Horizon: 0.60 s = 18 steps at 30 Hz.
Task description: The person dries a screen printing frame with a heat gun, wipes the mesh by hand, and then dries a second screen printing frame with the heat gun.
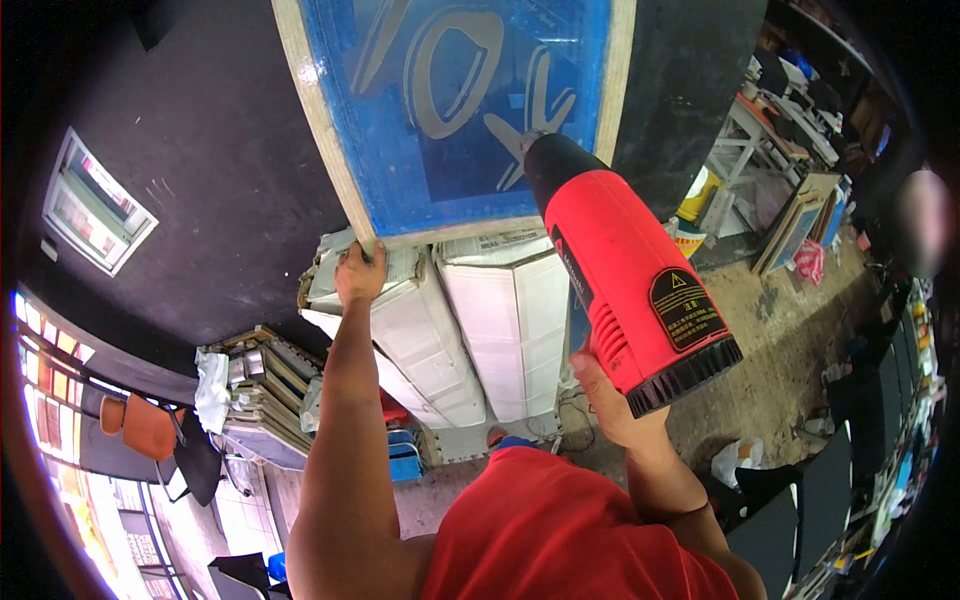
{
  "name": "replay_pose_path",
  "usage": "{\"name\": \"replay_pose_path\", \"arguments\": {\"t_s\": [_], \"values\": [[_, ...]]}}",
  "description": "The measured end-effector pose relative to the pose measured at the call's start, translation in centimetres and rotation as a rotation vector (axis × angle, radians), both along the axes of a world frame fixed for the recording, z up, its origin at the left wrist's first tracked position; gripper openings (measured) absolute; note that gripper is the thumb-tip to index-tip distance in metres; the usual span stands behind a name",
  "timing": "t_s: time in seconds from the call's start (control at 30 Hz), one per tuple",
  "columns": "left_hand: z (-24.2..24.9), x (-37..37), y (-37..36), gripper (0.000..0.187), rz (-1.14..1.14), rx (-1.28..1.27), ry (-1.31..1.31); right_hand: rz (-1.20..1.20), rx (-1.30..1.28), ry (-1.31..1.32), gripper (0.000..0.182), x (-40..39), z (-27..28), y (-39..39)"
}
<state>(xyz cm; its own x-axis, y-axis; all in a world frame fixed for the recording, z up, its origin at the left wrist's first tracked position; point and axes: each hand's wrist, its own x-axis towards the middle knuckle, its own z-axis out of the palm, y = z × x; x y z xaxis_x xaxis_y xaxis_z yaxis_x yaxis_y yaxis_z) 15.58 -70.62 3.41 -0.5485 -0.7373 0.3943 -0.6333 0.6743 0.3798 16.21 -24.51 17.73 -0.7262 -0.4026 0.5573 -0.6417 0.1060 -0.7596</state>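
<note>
A red heat gun (640, 270) with a black nozzle and a black rear cap is gripped by my right hand (612, 405); its handle is hidden behind the body. The nozzle overlaps the lower right of a wood-framed printing screen (450, 160), whose blue mesh carries large pale letters. My left hand (362, 272) grips the lower left corner of the screen's frame. The screen stands upright, its bottom edge over the tops of two tall white cardboard boxes (505, 330).
A black wall (200, 150) with a small window rises behind. Stacked frames (265, 395) lean at the lower left, near an orange chair (140, 425). On the right are a cluttered white bench (745, 140), leaning frames (795, 225) and a plastic bag (738, 460) on the floor.
</note>
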Motion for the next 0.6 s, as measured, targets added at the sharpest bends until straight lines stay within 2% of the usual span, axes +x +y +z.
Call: {"name": "replay_pose_path", "arguments": {"t_s": [0.07, 0.13, 0.27, 0.37, 0.43, 0.57, 0.6], "values": [[0.1, 0.1, 0.0, 0.053, -0.001, 0.001, 0.004, 0.004, -0.005, 0.017, 0.010, 0.0, 0.1, 0.1], [0.0, 0.0, -0.2, 0.053, -0.028, -0.007, -0.002, 0.007, 0.029, -0.078, 0.010, 0.2, 0.1, 0.3], [0.1, 0.0, 0.0, 0.053, -0.015, 0.007, -0.012, -0.025, 0.032, -0.019, 0.010, 0.2, 0.6, 0.0], [0.1, 0.0, 0.0, 0.052, -0.023, 0.003, 0.012, -0.017, -0.010, -0.132, 0.010, 0.2, 0.8, 0.0], [-0.2, -0.1, -0.3, 0.052, -0.004, 0.006, -0.016, -0.027, 0.038, 0.048, 0.011, -0.1, 0.9, 0.0], [-0.3, -0.1, -0.3, 0.053, -0.010, 0.006, -0.018, -0.025, 0.008, 0.009, 0.011, -0.2, -0.1, 0.1], [-0.2, 0.0, -0.3, 0.053, -0.012, 0.005, -0.021, -0.025, 0.004, 0.069, 0.011, -0.2, 0.1, -0.1]]}}
